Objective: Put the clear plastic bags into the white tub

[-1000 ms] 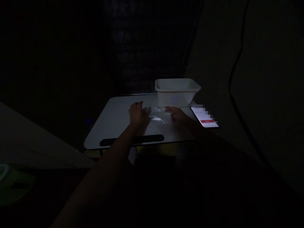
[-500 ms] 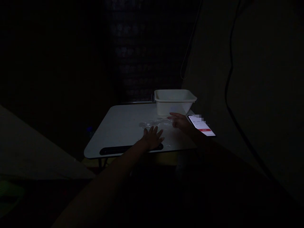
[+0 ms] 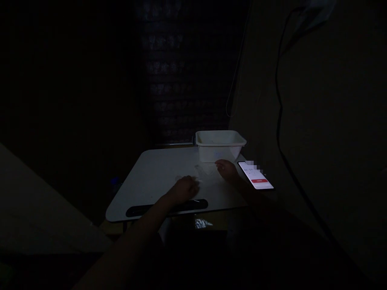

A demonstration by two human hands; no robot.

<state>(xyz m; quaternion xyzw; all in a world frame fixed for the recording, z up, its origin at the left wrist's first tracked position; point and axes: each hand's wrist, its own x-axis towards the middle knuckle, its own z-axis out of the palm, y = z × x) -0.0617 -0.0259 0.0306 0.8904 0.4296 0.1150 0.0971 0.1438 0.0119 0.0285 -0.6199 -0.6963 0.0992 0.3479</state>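
Observation:
A clear plastic sheet or bag (image 3: pixel 205 170) lies on the white table (image 3: pixel 163 165), faint in the dim light. My left hand (image 3: pixel 185 188) is over its near left part with the fingers curled together; what they hold, if anything, is too dark to make out. At the sheet's right side is my right hand (image 3: pixel 226 170), its fingers bent and drawn together near the plastic. Whether it pinches the plastic is hidden in the dark. Just behind my right hand stands a white basin (image 3: pixel 219 153).
A lit phone (image 3: pixel 256 175) lies at the table's right edge. Along the near edge runs a black slot (image 3: pixel 139 210). Something blue (image 3: pixel 115 180) shows beyond the left edge. A dark cable (image 3: pixel 279 121) hangs down the right wall.
My left hand was spread flat on the plastic and has now curled its fingers. My right hand's fingers have drawn in. The whole view has shifted, so the table sits lower.

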